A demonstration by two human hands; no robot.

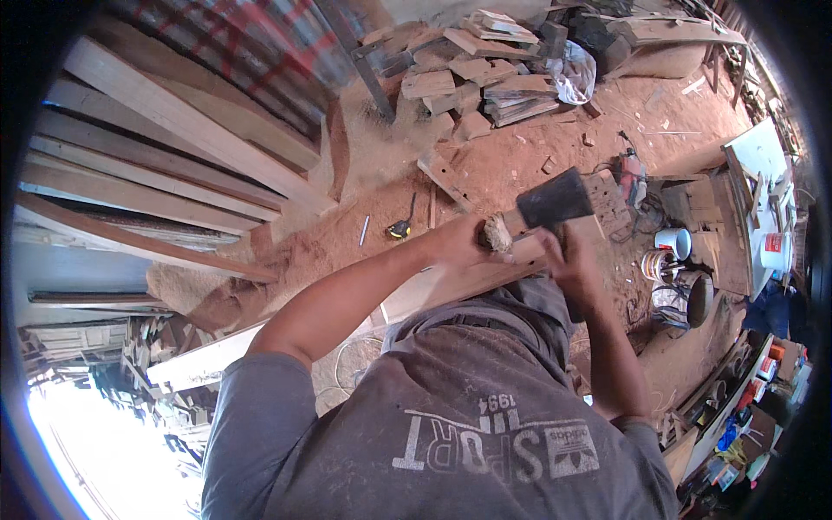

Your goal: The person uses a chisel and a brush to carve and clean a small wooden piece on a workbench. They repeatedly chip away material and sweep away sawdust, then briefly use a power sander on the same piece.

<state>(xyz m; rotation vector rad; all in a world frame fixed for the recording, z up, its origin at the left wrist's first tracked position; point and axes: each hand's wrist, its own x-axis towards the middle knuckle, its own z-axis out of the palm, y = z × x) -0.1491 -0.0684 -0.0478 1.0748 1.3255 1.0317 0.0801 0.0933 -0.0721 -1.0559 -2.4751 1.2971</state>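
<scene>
1. Far left: long, pale-brown wooden planks (173, 173) lean in a slanting row, lower ends near the sandy floor.
2. Left of centre: a thin white stick-like object (364, 230) lies on the reddish earth; just to its right rests a yellow-and-black tape measure (399, 230).
3. Centre, crossing the seated person's lap: a long, pale wooden board (425, 290), running from lower left to upper right.
4. Above the board: the left hand (465, 244), blurred, against a rough, pale, wood-like lump (497, 234). Its fingers are hidden from me, so I cannot tell whether it grips.
5. Just right of the lump: a black, flat-sided, blade-shaped head (555, 199), over the board's far end.
6. Next: the right hand (575, 260), fingers bent and partly spread, near the black head's lower edge; I cannot tell whether it grips anything.
7. Beyond, rightward: a red-and-black power tool (631, 176) on the ground, then a white plastic bucket (672, 243) with a pale blue interior.
</scene>
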